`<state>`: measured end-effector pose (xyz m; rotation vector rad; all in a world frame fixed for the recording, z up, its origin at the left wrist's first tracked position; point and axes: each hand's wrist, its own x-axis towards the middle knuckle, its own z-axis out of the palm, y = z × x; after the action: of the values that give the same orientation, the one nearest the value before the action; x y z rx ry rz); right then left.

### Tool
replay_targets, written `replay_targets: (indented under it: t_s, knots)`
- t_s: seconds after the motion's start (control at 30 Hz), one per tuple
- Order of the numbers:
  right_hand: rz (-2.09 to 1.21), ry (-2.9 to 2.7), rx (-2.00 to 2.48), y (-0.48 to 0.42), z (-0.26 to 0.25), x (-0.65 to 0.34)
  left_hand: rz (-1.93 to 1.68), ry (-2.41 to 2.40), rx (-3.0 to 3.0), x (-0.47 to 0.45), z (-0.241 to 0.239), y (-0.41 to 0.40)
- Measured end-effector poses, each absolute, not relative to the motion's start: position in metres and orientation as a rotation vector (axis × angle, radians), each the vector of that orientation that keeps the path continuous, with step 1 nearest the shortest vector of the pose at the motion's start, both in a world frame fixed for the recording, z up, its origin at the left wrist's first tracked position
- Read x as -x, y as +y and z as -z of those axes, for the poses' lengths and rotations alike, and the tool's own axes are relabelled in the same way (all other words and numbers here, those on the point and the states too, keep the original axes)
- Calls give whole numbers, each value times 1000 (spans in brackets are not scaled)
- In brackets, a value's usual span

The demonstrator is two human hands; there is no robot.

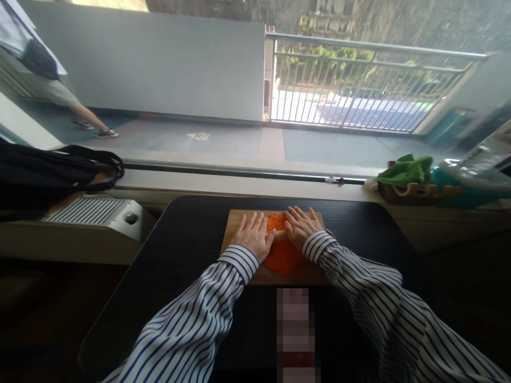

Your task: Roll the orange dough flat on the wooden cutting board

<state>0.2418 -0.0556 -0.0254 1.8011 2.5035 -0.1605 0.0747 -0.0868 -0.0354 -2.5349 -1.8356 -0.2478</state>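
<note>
My left hand (253, 235) lies palm down with its fingers stretched out, on the left end of a wooden rolling pin (281, 235). Over the pin's right end rests my right hand (302, 226), its fingers also extended and spread. Both palms hide the pin's ends; only the middle shows between them. Under the pin is a flattened orange sheet (283, 258) that looks like dough or modelling clay, rougher on the far side and smoother near me. It lies on a wooden board (235, 219).
The board lies on a black table (191, 234). A black bag (43, 173) and a white slatted unit (96, 210) are at left. A basket with green cloth (409, 171) and a teal container (471, 183) sit at right. A person's leg (85, 114) shows beyond the window.
</note>
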Motion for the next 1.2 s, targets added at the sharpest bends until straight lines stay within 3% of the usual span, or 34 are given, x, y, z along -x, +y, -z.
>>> replay_targets:
  t_s: [0.33,0.8,1.2]
  knots:
    - [-13,2708,-1726,-119,37,-264,449,-1656,2574,-76,44,-142]
    - [53,2611,-1773,-51,32,-245,414,-1797,2495,-73,38,-85]
    - [-50,2799,-1702,-121,36,-265,541,-1638,2567,-76,39,-139]
